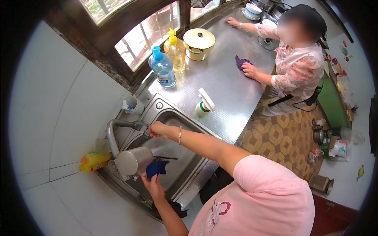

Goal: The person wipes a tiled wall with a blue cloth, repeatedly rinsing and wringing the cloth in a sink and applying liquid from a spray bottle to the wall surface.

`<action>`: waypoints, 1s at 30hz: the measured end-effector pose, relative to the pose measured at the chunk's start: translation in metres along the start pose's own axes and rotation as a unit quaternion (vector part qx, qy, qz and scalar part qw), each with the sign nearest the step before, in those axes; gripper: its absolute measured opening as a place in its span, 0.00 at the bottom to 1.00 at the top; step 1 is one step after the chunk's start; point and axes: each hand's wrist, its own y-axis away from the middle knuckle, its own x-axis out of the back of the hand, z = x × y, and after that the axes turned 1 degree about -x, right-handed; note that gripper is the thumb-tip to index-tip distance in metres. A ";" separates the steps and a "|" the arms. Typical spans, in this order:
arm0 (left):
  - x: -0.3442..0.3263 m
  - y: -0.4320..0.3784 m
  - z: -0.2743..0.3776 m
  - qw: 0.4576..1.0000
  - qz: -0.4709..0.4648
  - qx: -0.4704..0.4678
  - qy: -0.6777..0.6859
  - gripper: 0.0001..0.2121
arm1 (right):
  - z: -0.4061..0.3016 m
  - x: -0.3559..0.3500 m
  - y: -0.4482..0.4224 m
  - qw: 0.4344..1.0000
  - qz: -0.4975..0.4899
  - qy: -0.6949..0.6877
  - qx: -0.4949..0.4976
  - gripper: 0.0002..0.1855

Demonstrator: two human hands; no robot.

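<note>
In my left hand (154,185) is a dark blue cloth (156,168), held up by the fingertips over the stainless-steel sink (184,174). My right hand (158,129) wears a bangle at the wrist and reaches across the sink. Its fingers close around a grey part at the end of the metal faucet (111,134); the exact part is mostly hidden. A dull metal cylindrical vessel (134,160) leans at the near-wall side of the sink, beside the cloth. Behind the cloth, a thin dark stick-like thing (168,158) shows in the basin.
On the steel counter (230,88) stand a white spray bottle (204,104), blue (165,72) and yellow (174,54) pump bottles, and a cream lidded pot (199,44). Another person (298,65) presses a purple cloth (242,62) there. Yellow bottles (96,160) lie by the wall.
</note>
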 end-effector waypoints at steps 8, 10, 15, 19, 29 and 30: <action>-0.015 0.007 0.002 0.991 -0.122 -0.031 -0.053 0.18 | 0.070 0.018 0.086 0.733 -0.342 0.542 0.228 0.49; -0.039 0.023 0.021 0.983 -0.178 -0.004 0.051 0.17 | 0.074 0.017 0.106 0.894 -0.394 0.168 0.132 0.47; -0.041 0.038 0.025 0.967 -0.242 -0.020 0.078 0.18 | 0.049 0.026 0.122 0.867 -0.369 0.242 0.231 0.44; -0.016 0.026 0.020 0.938 -0.341 -0.059 0.029 0.18 | 0.027 0.021 0.136 0.787 -0.366 0.395 0.302 0.31; -0.051 0.050 -0.017 0.805 -0.458 0.246 0.286 0.33 | -0.012 -0.002 0.182 0.507 -0.243 0.545 0.622 0.17; -0.057 0.055 -0.019 0.752 -0.450 0.319 0.360 0.36 | -0.014 0.004 0.180 0.466 -0.254 0.563 0.634 0.17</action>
